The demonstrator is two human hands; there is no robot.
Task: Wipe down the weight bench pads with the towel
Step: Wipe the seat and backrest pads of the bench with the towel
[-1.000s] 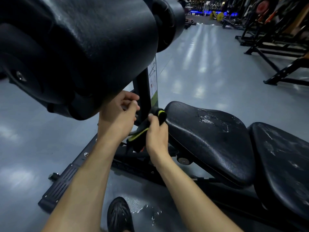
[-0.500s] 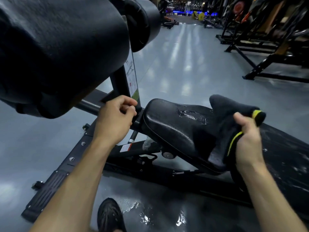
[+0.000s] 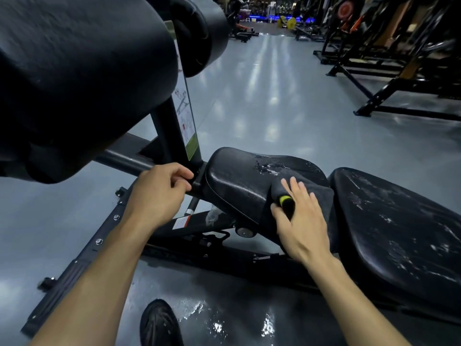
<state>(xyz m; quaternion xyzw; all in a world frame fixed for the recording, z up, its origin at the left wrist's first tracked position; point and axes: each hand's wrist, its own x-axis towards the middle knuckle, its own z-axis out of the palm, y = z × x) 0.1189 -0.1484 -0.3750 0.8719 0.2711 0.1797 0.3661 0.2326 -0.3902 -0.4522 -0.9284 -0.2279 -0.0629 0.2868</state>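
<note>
On the seat pad [image 3: 239, 186], at its rear edge just beside the scuffed back pad [image 3: 399, 226], lies the dark towel [image 3: 321, 196], pressed down by the right hand [image 3: 301, 221] with fingers spread flat. Further left, the left hand [image 3: 159, 193] grips the frame bar [image 3: 119, 159] with curled fingers.

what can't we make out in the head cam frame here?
- Seat pad under the towel: covered by the towel and right hand.
- What the left hand grips: its fingers hide the frame part.
- Back pad: cut off by the right edge.
- Label on the post: print too small to read.
- Shoe: cut off by the bottom edge.
- Far machines: dark, blurred.
</note>
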